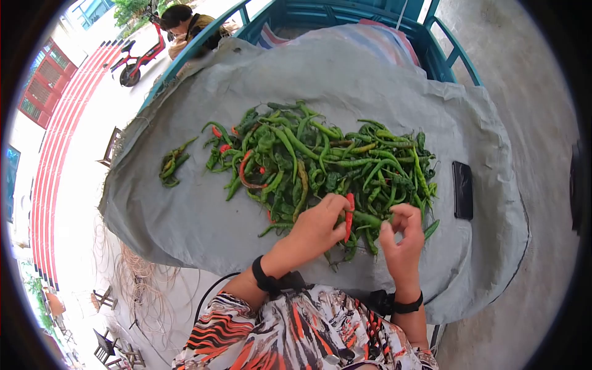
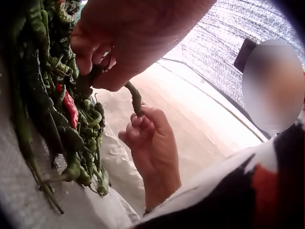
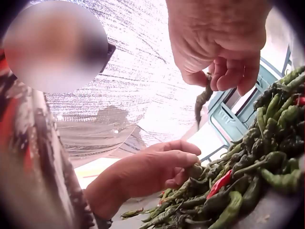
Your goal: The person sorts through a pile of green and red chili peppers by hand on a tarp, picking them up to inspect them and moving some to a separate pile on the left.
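Over the near side of a heap of chili peppers [image 1: 290, 145], both hands work close together. My right hand [image 1: 404, 243] pinches a green chili pepper [image 3: 203, 102] between thumb and fingers; its thin, wrinkled end hangs down in the right wrist view. The fingers of my left hand [image 1: 314, 227] are curled at the heap's edge, with thumb and fingertips on another green chili pepper [image 3: 192, 171], mostly hidden by the hand. A red chili pepper [image 1: 349, 217] overlaps the left fingertips in the head view and shows among the heap in both wrist views.
A grey cloth [image 1: 185, 222] lies under the heap, draped over a blue cart bed [image 1: 345, 15]. On the left is a small separate pile of peppers [image 1: 174, 163]; on the right lies a black phone [image 1: 462, 190]. Another person [image 1: 191, 28] is beyond the cart, near a red scooter [image 1: 139, 61].
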Available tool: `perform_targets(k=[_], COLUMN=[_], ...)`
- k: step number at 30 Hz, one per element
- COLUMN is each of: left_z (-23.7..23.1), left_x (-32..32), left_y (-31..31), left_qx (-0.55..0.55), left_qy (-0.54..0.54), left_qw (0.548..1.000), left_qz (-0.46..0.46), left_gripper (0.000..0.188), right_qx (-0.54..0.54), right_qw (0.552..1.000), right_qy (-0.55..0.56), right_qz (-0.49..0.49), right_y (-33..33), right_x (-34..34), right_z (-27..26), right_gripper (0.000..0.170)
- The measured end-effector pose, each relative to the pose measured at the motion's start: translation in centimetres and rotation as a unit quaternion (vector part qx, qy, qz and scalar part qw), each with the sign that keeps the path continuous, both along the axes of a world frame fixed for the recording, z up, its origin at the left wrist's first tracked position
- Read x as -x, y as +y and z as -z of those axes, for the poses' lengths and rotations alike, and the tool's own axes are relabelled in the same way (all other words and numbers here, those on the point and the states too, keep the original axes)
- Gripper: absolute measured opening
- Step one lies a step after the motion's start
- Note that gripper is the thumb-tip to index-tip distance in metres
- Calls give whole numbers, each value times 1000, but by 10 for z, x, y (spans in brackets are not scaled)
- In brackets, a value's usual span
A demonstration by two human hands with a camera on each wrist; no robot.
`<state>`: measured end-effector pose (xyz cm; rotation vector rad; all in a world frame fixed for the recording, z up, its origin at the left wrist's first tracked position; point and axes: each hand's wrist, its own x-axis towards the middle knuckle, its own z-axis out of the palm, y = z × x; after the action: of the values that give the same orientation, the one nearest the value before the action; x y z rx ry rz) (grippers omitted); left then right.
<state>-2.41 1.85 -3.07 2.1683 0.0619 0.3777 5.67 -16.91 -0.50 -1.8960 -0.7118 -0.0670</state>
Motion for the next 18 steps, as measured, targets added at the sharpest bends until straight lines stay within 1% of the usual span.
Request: perform_targets(k=[3,5,6,9,12,15,16,18], left_z=[-9,-17,-21,-17,-2,1,3,4], left_x=[0,1,1,0,-1,1,0,-4], left_y=[3,2,1,0,-4,-6,-5,0], left_qx=[85,158,172,253,374,367,313,201], left_qy=[0,9,-26,-8,38,43,20,-29], left_qw=[996,986,984,967,923,926,948,979], left_qz=[-31,-50,-39,6,83,82,60,16], left_gripper=[26,23,19,20,20,21,22,26], right_qx=[-62,-124,-154,-32,37,23,16,16], right_qw=[994,986,981,993,981,976,983,989], right_qy=[41,70,83,101,112,170,142,119], right_qz=[83,88,89,-42,-151,-138,-118,-91], right_y=[-7,-2,0,-2,10,12,12,8], right_x=[-18,-22,-21,-14,4,6,4,-3], right_z=[4,-6,-9,-3,-1,2,5,3], right_gripper=[39,43,46,48,40,30,26,27])
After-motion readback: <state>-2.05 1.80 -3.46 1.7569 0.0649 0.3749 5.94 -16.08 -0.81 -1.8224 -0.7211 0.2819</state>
